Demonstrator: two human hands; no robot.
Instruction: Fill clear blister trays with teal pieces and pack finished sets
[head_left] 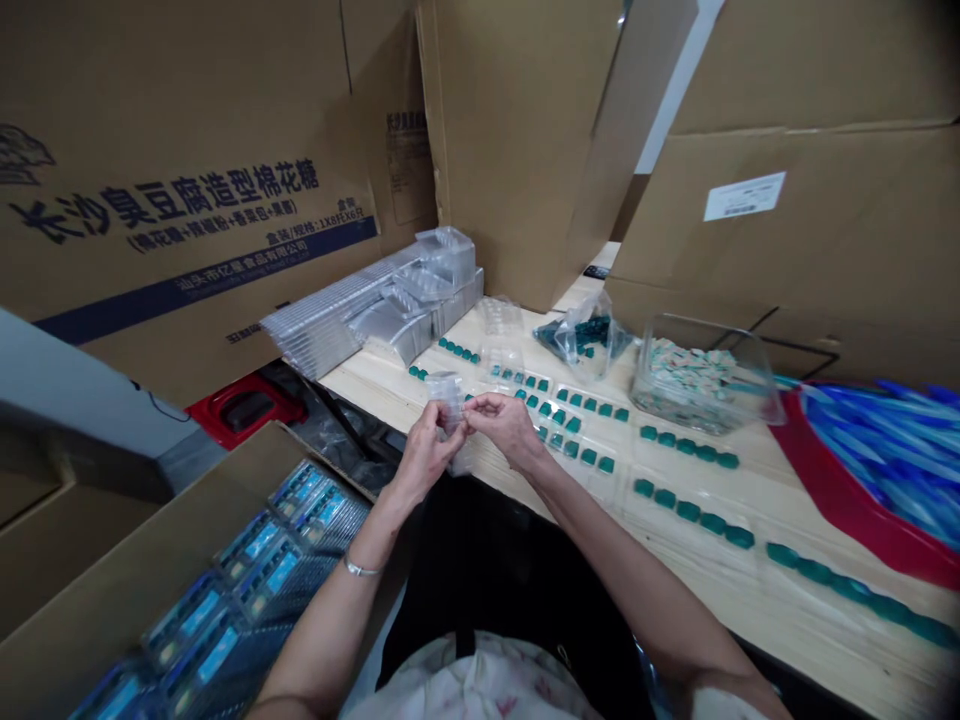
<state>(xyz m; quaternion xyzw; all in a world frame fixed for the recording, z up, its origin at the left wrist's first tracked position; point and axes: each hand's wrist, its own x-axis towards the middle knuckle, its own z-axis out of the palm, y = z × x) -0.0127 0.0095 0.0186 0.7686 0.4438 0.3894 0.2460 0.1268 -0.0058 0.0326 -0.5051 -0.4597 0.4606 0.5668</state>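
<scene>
My left hand (427, 445) is wrapped round a small stack of transparent plastic trays (444, 388), held upright over the table's near edge. My right hand (504, 425) pinches the right side of the same stack, fingertips close to the left ones. Beyond the hands, more transparent trays (501, 335) lie on the wooden table (540, 500). Rows of small green pieces (566, 420) sit in transparent trays just right of my hands. How many trays I hold cannot be made out.
Piled trays (337, 300) stand at the back left. A bag of green pieces (585, 335), a box of small pale packets (697, 375) and a red basin of blue sticks (892, 450) line the right. A carton of filled packs (247, 580) sits lower left; cardboard boxes (517, 130) stand behind.
</scene>
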